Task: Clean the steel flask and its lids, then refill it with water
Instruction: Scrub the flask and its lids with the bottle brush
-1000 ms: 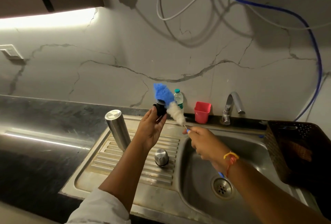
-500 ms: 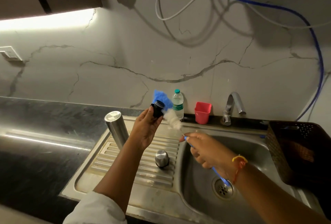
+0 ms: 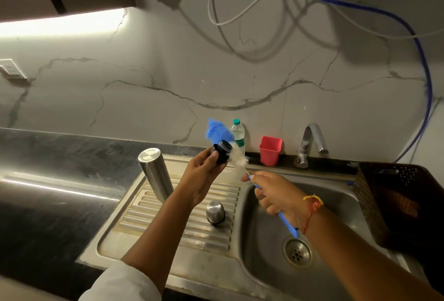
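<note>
Steel sink unit (image 3: 240, 284) set in a dark counter, basin on the right, drainboard on the left. Steel outer cap (image 3: 215, 211) sits on the drainboard near the basin edge. Right hand (image 3: 276, 192) over the basin, fingers curled round the bottle brush (image 3: 237, 159) handle. Left hand (image 3: 201, 178) raised over the drainboard, thumb and fingers pinching the black inner lid (image 3: 222, 151). White bristles touch the lid's side. Steel flask (image 3: 156, 173) stands closed end up at the drainboard's far left corner. Far edge: water bottle (image 3: 237, 132), red cup (image 3: 270, 150), tap (image 3: 310, 142). Dark basket (image 3: 396, 195) at the right edge.
</note>
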Tool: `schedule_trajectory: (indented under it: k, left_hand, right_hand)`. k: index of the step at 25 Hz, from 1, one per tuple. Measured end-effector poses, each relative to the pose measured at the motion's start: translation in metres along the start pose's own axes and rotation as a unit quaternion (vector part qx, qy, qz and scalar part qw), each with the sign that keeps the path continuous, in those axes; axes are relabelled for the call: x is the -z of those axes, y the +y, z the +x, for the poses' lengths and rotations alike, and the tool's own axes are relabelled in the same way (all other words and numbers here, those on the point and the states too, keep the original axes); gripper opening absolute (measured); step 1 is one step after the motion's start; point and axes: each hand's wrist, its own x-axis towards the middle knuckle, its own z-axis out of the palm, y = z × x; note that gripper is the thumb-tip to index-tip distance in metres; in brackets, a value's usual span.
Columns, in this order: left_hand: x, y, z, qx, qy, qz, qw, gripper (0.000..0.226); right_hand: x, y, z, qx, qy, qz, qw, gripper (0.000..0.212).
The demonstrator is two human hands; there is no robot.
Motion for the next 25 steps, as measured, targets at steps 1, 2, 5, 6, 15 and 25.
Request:
schedule_trajectory:
  k: [1,2,5,6,15,25]
  left_hand:
    - [0.002,0.0,0.001,-0.01,0.015,-0.011,1.0,0.033]
    - [0.006,0.002,0.004,-0.021,0.037,-0.026,0.999,0.035]
    - [0.021,0.006,0.011,-0.041,0.112,-0.061,0.991,0.04]
    - [0.023,0.005,0.011,-0.04,0.124,-0.068,0.989,0.042]
    - [0.018,0.017,0.02,-0.046,0.146,-0.142,0.978,0.035]
    - [0.019,0.027,0.018,-0.078,0.121,-0.083,0.986,0.039]
  right_hand:
    - [0.0,0.002,0.004,0.008,0.013,-0.001,1.0,0.028]
    - [-0.002,0.006,0.007,0.02,0.032,-0.004,0.999,0.027]
    - [-0.002,0.02,0.011,0.102,0.118,-0.035,0.987,0.023]
    - [-0.001,0.022,0.01,0.138,0.132,-0.064,0.979,0.021]
    - [-0.009,0.024,0.007,0.192,0.119,-0.28,0.933,0.033]
    - [-0.013,0.012,0.004,0.206,0.128,-0.408,0.88,0.029]
